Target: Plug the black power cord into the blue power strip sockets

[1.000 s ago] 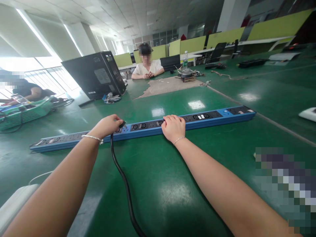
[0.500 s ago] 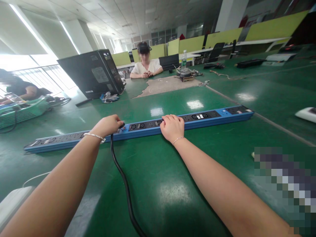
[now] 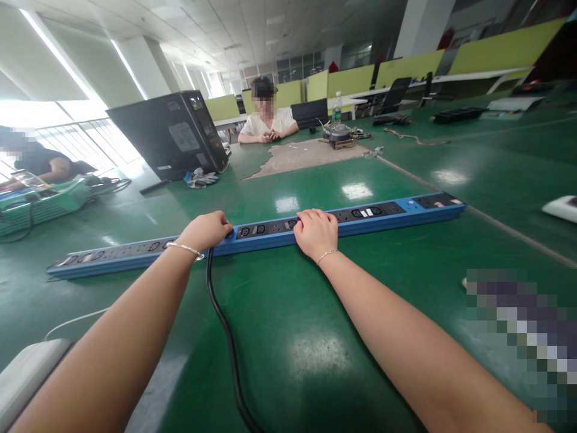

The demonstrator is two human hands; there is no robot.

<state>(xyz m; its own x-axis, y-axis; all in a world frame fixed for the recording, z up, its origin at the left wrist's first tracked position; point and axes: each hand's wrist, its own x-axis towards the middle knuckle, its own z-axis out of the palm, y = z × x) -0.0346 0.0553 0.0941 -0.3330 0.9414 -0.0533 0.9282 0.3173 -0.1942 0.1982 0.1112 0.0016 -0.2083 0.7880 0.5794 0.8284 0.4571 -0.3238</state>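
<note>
A long blue power strip (image 3: pixel 261 239) with black socket panels lies slantwise across the green table. My left hand (image 3: pixel 208 230) is closed around the end of a black cable (image 3: pixel 223 319), right at the strip's left-middle part; the plug end is hidden by the fingers. From there the cable hangs over the strip's near side and runs down to the bottom edge of the picture. My right hand (image 3: pixel 317 233) grips the strip just right of its middle, fingers curled over the top face.
Behind stand a black computer case (image 3: pixel 169 135), gloves (image 3: pixel 201 178) and a bottle (image 3: pixel 337 109). A person (image 3: pixel 267 120) sits across the table, another at far left by a green basket (image 3: pixel 45 204). White objects lie at lower left (image 3: pixel 31 373) and right (image 3: pixel 561 208).
My left hand has shifted slightly right along the strip with the cable, its fingers now over the blue section. My right hand has stayed on the strip.
</note>
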